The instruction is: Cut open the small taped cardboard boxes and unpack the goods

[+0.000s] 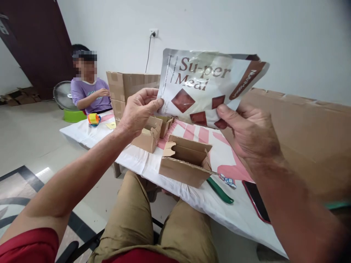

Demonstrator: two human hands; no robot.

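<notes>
A silver-white food pouch (203,78) printed "Su-per Meal", with brown shapes on it, is held up above the table. My left hand (141,109) pinches its left edge between thumb and fingers. At the lower right of the pouch, my right hand (251,126) grips it, thumb on the front and fingers behind. Below the pouch stands a small open cardboard box (183,170) near the table's front edge. Another small open box (148,137) sits to its left, partly behind my left hand. Both of my hands are off the table.
A green-handled tool (221,191) and a phone (256,201) lie on the cloth-covered table (241,215). Large cardboard boxes (301,135) stand at the right and back left. A yellow-and-orange toy (94,119) rests at the far left, near a seated person (91,91).
</notes>
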